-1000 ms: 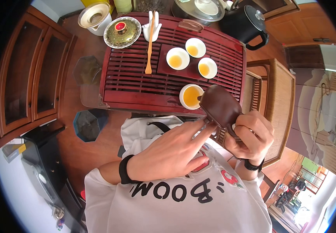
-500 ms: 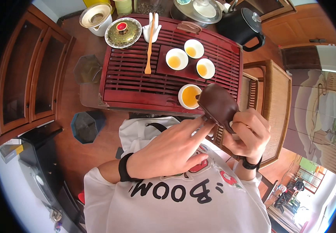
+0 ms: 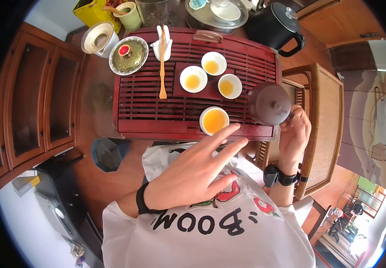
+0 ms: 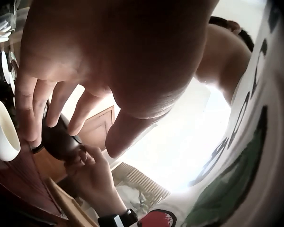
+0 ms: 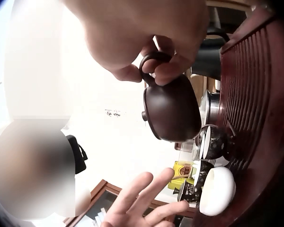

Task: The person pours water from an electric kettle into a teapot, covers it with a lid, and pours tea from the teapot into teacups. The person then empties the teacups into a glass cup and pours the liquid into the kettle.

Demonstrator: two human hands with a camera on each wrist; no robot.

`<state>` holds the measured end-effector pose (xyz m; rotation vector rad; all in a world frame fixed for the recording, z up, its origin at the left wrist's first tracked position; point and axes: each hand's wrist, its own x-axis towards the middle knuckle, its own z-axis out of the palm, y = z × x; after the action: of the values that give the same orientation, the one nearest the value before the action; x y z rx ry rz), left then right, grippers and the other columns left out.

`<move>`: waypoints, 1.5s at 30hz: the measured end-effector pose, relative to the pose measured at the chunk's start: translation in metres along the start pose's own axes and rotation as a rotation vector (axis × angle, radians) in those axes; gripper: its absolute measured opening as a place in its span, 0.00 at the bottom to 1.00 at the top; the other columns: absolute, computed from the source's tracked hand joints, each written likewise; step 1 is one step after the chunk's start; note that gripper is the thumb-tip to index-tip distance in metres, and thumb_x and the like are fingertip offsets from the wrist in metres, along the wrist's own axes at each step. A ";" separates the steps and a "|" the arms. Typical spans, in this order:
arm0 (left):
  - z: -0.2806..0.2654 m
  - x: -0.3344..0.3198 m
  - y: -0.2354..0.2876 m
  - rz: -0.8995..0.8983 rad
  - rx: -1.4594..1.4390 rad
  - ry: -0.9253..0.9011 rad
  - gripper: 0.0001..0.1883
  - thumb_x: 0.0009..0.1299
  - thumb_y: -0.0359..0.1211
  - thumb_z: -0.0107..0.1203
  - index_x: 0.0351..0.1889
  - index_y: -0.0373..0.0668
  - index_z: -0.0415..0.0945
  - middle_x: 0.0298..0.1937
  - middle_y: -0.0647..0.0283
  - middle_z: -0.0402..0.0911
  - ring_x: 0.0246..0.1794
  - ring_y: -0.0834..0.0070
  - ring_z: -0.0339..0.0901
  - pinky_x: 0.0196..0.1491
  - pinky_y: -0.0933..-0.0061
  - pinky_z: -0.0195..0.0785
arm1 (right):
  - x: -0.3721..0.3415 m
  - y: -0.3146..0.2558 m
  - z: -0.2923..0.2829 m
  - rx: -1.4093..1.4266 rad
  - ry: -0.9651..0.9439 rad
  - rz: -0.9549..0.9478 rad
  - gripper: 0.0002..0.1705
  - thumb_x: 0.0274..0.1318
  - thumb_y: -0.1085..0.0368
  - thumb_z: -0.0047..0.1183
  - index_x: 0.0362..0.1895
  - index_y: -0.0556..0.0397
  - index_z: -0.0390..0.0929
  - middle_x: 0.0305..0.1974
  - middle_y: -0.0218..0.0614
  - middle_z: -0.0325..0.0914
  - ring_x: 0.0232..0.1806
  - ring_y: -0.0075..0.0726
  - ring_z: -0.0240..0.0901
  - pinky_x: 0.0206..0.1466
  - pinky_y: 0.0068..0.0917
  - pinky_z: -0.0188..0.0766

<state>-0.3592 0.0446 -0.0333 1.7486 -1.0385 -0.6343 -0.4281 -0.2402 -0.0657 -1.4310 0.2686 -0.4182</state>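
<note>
My right hand (image 3: 296, 134) holds a dark brown teapot (image 3: 269, 105) by its loop handle. In the head view the teapot overlaps the right end of the slatted red tea tray (image 3: 143, 127), with its lid facing up. The right wrist view shows the fingers hooked through the handle (image 5: 146, 66). My left hand (image 3: 188, 172) has its fingers extended and spread, palm down, holding nothing. Its fingertips overlap the edge of a white cup (image 3: 202, 117) of amber tea at the tray's front. Behind stand three smaller tea cups (image 3: 197, 71), each partly filled.
A wooden tea stick (image 3: 162, 80) leans on a white hand-shaped stand (image 3: 167, 49). Left of it are a lidded patterned bowl (image 3: 135, 62) and a white strainer pot (image 3: 106, 44). A black kettle (image 3: 269, 27) stands behind the tray; a wicker chair (image 3: 320, 134) is at the right.
The teapot was tilted with its spout at the front cup and left fingertips against its lid; now it is upright and farther right. The left fingers have come off it.
</note>
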 end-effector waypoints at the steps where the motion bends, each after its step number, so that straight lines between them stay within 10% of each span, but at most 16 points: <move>1: -0.002 0.000 0.000 -0.019 -0.011 0.004 0.37 0.71 0.35 0.67 0.77 0.42 0.67 0.82 0.50 0.61 0.70 0.54 0.75 0.68 0.57 0.73 | 0.005 0.003 0.000 0.077 0.084 0.024 0.12 0.70 0.68 0.50 0.29 0.54 0.68 0.36 0.33 0.71 0.35 0.25 0.65 0.41 0.26 0.65; 24: -0.027 -0.034 -0.020 -0.355 0.140 0.550 0.29 0.66 0.22 0.64 0.68 0.40 0.76 0.76 0.52 0.72 0.61 0.64 0.83 0.55 0.68 0.76 | 0.036 0.062 -0.011 0.041 0.174 0.239 0.10 0.80 0.64 0.48 0.40 0.53 0.76 0.35 0.28 0.75 0.40 0.28 0.82 0.47 0.23 0.78; 32: -0.009 -0.040 -0.065 -0.265 0.155 0.861 0.16 0.69 0.17 0.58 0.54 0.36 0.76 0.56 0.54 0.85 0.50 0.71 0.84 0.48 0.74 0.76 | 0.024 0.056 -0.003 -0.340 0.255 0.039 0.15 0.74 0.75 0.46 0.62 0.64 0.69 0.62 0.44 0.71 0.42 0.31 0.83 0.46 0.27 0.80; 45: -0.018 -0.022 -0.111 -0.069 0.303 1.004 0.08 0.69 0.16 0.58 0.40 0.37 0.74 0.43 0.56 0.86 0.41 0.69 0.83 0.46 0.71 0.75 | 0.022 0.069 0.005 -0.454 0.392 -0.071 0.19 0.68 0.79 0.46 0.61 0.65 0.69 0.63 0.44 0.72 0.41 0.31 0.85 0.43 0.26 0.81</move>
<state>-0.3161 0.0907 -0.1289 1.9983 -0.3636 0.3958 -0.3978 -0.2389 -0.1321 -1.7990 0.6626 -0.7308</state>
